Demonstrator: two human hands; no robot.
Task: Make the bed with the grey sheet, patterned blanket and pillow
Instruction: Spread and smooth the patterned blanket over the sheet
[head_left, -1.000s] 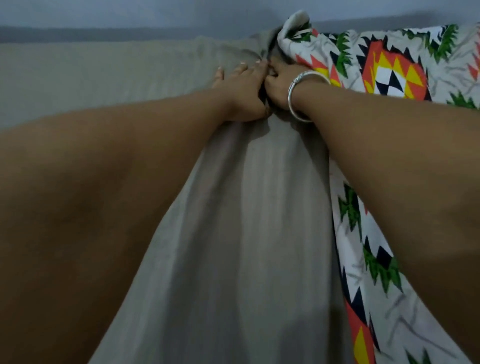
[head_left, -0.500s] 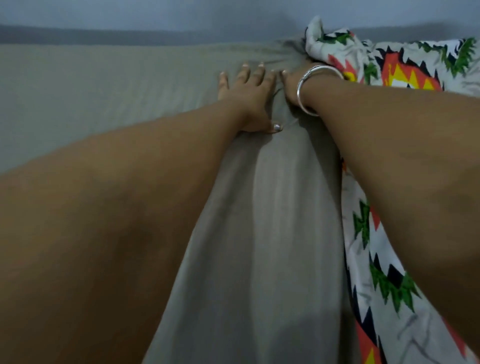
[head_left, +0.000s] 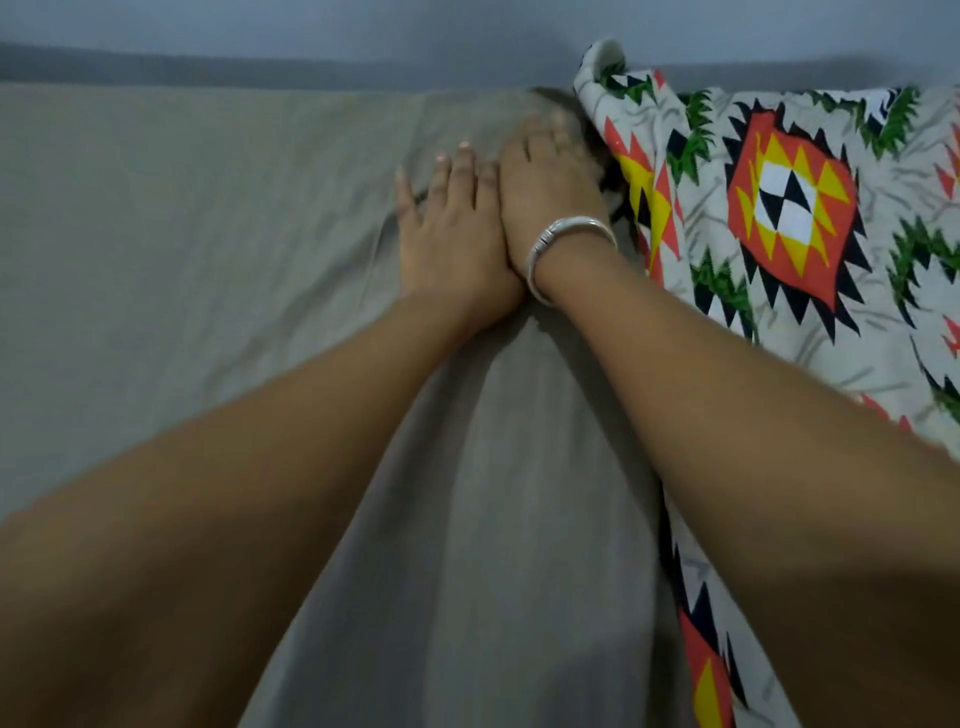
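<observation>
Grey sheet (head_left: 182, 234): left hand (head_left: 457, 239), right hand (head_left: 550, 192) flat; patterned blanket (head_left: 779, 208) beside.

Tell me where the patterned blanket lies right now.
In the head view, the patterned blanket lies on the right of the grey sheet, its edge just beside the right hand.

no readable text, label, brand, number or sign anywhere, none on the plain grey fabric sheet (head_left: 208, 270), none on the white blanket with orange, yellow, black and green geometric print (head_left: 789, 208), none on the silver metal bangle (head_left: 571, 225)
</observation>
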